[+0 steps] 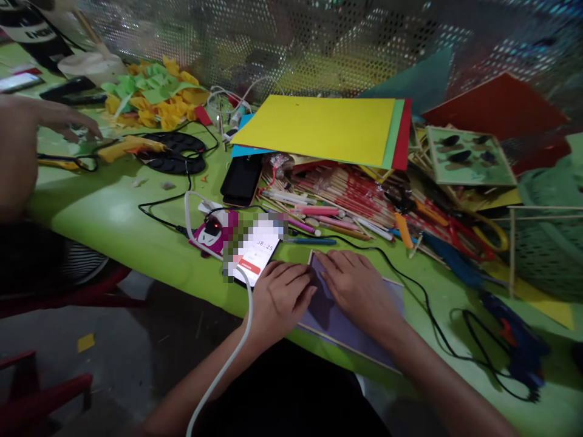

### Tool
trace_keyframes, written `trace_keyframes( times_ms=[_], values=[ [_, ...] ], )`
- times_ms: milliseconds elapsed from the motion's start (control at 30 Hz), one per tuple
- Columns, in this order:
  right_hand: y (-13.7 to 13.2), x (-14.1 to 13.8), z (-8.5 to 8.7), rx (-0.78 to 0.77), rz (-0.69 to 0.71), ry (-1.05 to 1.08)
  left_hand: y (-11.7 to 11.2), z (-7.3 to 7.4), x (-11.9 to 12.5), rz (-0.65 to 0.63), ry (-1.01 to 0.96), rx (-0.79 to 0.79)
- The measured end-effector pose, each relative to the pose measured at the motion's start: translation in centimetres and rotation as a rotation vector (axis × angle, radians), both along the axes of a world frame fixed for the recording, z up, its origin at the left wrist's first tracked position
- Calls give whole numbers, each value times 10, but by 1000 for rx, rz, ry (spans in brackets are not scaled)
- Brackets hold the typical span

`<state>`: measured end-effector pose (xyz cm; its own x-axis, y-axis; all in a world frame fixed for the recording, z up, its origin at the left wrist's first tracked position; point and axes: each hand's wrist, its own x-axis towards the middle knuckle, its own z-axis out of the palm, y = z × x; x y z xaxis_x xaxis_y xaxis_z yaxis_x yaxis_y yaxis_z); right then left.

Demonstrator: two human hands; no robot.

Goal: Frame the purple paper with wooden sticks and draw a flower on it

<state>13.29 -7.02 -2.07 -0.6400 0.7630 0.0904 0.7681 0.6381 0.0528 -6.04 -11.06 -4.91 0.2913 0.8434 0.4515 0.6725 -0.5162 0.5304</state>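
Note:
A purple sheet edged with thin wooden sticks lies on the green table in front of me. At its left edge, my left hand has its fingers curled and pressed together over the border; what lies under the fingertips is hidden. My right hand rests on the sheet, fingers stretched toward the top left corner beside the left hand. Just left of the hands, a phone with a lit timer screen touches or nearly touches my left fingers. A white cable runs across my left forearm.
A blue glue gun lies at right, its cord trailing. Beyond the hands are pens, bundled sticks, scissors and coloured sheets. At left, another person's hand is near a yellow glue gun. A green basket stands far right.

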Motion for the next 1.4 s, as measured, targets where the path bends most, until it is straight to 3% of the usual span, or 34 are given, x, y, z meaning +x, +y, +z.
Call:
trace_keyframes(
  times_ms=[267,700,800,933,1033,1133,1233,1400],
  values=[
    [-1,14,-8,-37,-44,123,-1,4,0,7,-11,5],
    [-2,10,-1,-80,-43,142,-2,0,-2,1,34,-10],
    [-4,28,8,-33,-95,228,-1,0,-2,17,59,15],
    [-15,72,15,107,-255,438,5,3,1,6,113,42],
    [-30,108,6,188,-354,543,13,5,6,-29,181,49],
    [-45,135,-10,184,-387,512,22,5,15,-65,258,60],
    [-55,146,-21,168,-407,450,30,4,23,-89,302,66],
    [-56,143,-24,115,-405,367,33,2,29,-111,322,78]
  ],
)
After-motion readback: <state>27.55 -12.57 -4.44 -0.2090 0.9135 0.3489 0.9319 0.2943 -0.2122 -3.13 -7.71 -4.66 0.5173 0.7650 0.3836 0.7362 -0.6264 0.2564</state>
